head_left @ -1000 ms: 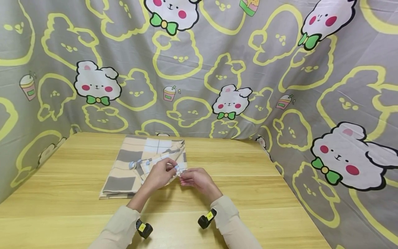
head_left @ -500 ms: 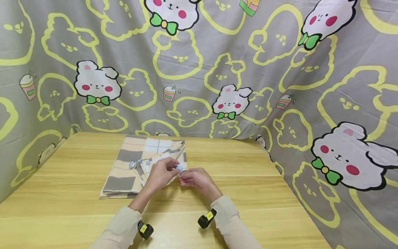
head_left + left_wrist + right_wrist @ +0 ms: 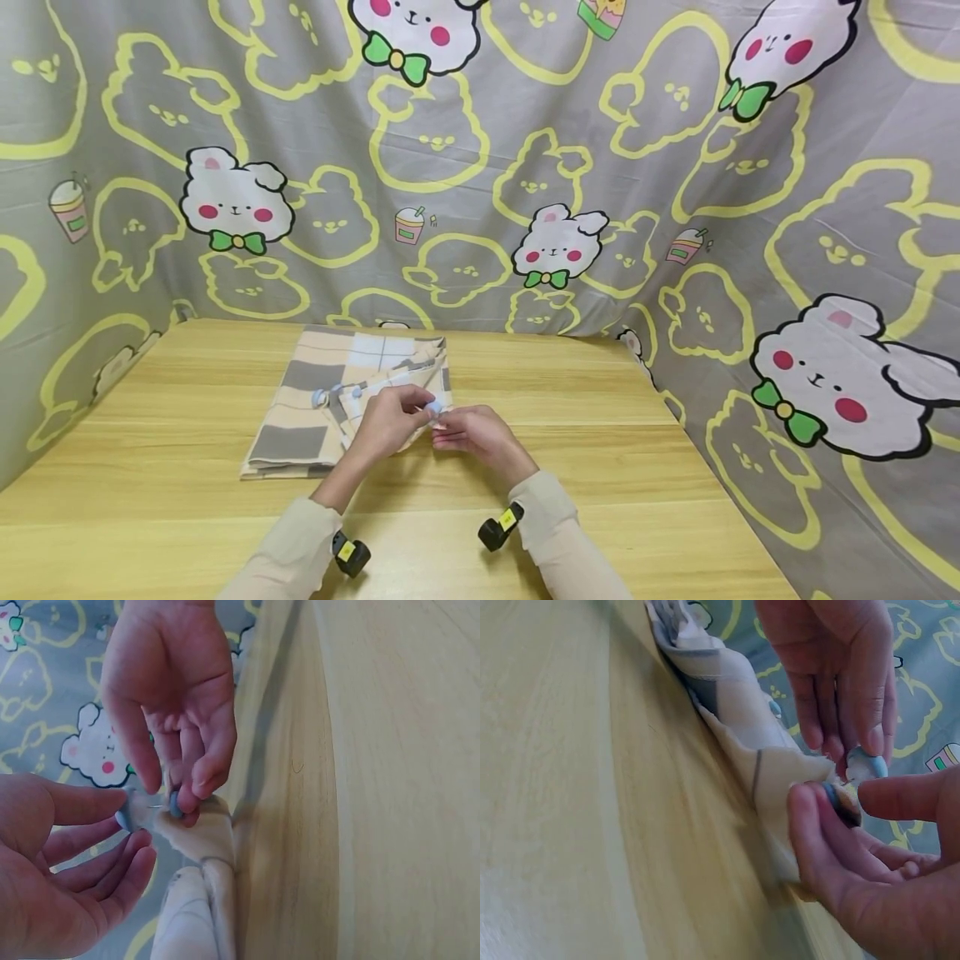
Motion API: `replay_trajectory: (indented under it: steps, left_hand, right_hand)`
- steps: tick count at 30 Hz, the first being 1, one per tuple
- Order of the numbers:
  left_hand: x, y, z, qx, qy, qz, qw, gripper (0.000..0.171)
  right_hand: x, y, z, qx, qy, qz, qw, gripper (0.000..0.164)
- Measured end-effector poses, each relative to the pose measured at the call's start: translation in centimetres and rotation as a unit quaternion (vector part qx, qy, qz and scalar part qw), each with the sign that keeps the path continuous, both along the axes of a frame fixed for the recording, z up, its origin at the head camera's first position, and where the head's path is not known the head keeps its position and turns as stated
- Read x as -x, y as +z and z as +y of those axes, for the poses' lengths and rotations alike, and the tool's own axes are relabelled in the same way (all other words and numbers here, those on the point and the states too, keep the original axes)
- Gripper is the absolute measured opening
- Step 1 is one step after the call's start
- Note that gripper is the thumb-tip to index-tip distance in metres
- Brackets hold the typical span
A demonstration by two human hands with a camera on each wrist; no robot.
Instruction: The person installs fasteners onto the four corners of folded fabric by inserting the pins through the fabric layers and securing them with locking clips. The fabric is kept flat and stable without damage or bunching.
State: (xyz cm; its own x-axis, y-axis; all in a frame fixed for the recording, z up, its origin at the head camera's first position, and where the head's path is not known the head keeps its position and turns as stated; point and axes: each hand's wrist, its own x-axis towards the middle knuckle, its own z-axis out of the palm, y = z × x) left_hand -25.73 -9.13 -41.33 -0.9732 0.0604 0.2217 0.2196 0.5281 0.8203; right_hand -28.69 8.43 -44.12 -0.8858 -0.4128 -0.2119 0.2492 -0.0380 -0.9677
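Observation:
A folded plaid cloth (image 3: 288, 421) in beige, grey and white lies on the table, one layer turned back. My left hand (image 3: 390, 419) pinches a light blue cap (image 3: 126, 817) between thumb and fingers, at the raised cloth corner (image 3: 199, 836). Opposite it, my right hand (image 3: 480, 433) pinches that corner together with a small blue round piece (image 3: 176, 804). A thin metal pin (image 3: 155, 806) shows between the two blue pieces in the left wrist view. In the right wrist view, the left hand's cap (image 3: 870, 763) is beside the right fingertips.
Several more blue fasteners, such as one at the left (image 3: 320, 397) and one nearer the middle (image 3: 357, 391), sit on the turned-back layer. The wooden table (image 3: 600, 492) runs back to a grey curtain (image 3: 465, 167) printed with rabbits.
The left hand has shifted slightly right, and the blue cap at its fingertips shows more than a second ago. The right hand and the cloth have barely moved.

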Motion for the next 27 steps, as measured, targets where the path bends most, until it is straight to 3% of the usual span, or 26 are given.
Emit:
replay_trajectory:
  steps: [12, 20, 27]
  left_hand:
    - [-0.04, 0.0, 0.03, 0.006, 0.004, 0.005, 1.0, 0.014]
    - [-0.14, -0.16, 0.06, -0.001, -0.018, -0.005, 0.9998, 0.012]
    - [-0.15, -0.2, 0.07, 0.006, -0.023, -0.037, 0.999, 0.015]
  right_hand:
    - [-0.1, 0.59, 0.28, -0.043, 0.007, -0.009, 0.999, 0.056]
    - [-0.15, 0.49, 0.36, -0.044, 0.014, -0.008, 0.999, 0.053]
    - [-0.24, 0.65, 0.36, -0.042, 0.003, -0.011, 0.999, 0.051]
